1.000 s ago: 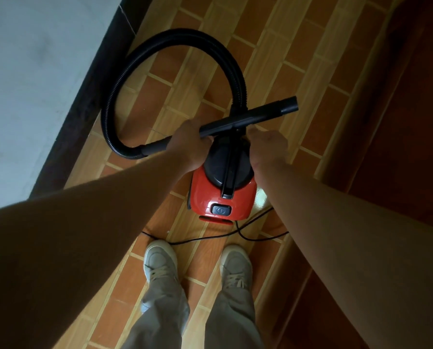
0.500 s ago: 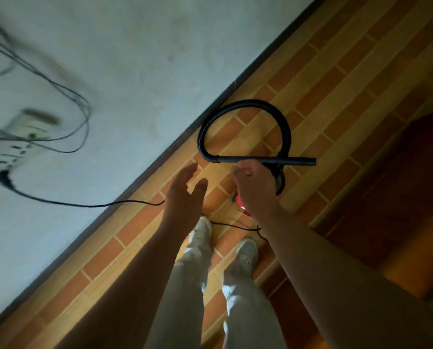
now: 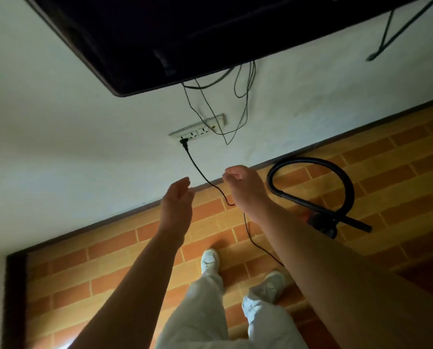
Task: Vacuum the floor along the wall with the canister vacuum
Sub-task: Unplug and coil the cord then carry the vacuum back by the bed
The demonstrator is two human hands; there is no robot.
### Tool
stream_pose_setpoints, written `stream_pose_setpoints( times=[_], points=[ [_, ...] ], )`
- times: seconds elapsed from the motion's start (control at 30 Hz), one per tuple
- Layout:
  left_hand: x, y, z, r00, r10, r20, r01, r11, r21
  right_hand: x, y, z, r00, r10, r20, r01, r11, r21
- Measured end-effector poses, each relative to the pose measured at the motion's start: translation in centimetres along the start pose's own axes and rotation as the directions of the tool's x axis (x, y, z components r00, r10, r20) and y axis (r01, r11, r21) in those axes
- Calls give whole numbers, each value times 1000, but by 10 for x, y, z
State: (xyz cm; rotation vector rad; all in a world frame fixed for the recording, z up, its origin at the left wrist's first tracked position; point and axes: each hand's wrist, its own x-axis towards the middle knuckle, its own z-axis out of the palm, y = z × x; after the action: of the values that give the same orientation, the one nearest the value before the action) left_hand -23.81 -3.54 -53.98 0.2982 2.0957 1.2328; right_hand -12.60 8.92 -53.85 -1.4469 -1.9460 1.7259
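Presently, both hands are raised toward the wall, apart from the equipment. Left hand [image 3: 177,201]: fingers relaxed and slightly spread, holding nothing. Right hand [image 3: 244,186]: fingers loosely curled, thumb near the forefinger; it appears to grip nothing, though blur leaves that uncertain. Power cord [image 3: 195,163] runs from a plug in the wall socket strip [image 3: 197,129] down between the two hands, passes behind the right wrist and continues over the brick-pattern floor [image 3: 109,260]. Canister vacuum [image 3: 321,224] (red body largely hidden behind the right forearm) stands on the floor near the skirting, right of the hands, its black hose [image 3: 311,161] looped beyond it. Dark screen [image 3: 185,34] is mounted above the strip.
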Motion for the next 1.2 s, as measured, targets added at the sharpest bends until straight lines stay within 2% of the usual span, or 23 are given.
stream_pose_setpoints(
  times=[0.13, 0.27, 0.6, 0.73, 0.87, 1.07, 1.2],
  points=[
    [30, -11, -35, 997, -77, 0, 77, 995, -70, 32, -17, 50, 998, 27, 49, -25, 999, -46],
    [61, -21, -51, 991, -125, 43, 130, 983, -128, 70, -20, 84, 995, 96, 30, -93, 992, -82],
    [130, -41, -56, 982, -155, 104, 169, 975, -143, 171, -10, 146, 975, 224, -11, -222, 959, -175],
    [137, -48, -60, 978, -166, 130, 185, 970, -160, 204, 1, 164, 978, 197, -69, -208, 931, -301],
    [142, -50, -62, 976, -164, 144, 185, 971, -151, 214, -6, 167, 988, 150, -24, -147, 906, -397],
    [146, -52, -65, 976, -166, 140, 185, 973, -135, 206, 1, 166, 993, 67, -98, -91, 961, -263],
    [146, -53, -63, 974, -170, 147, 189, 974, -123, 203, -1, 178, 982, 133, -133, -148, 983, -107]
  ],
)
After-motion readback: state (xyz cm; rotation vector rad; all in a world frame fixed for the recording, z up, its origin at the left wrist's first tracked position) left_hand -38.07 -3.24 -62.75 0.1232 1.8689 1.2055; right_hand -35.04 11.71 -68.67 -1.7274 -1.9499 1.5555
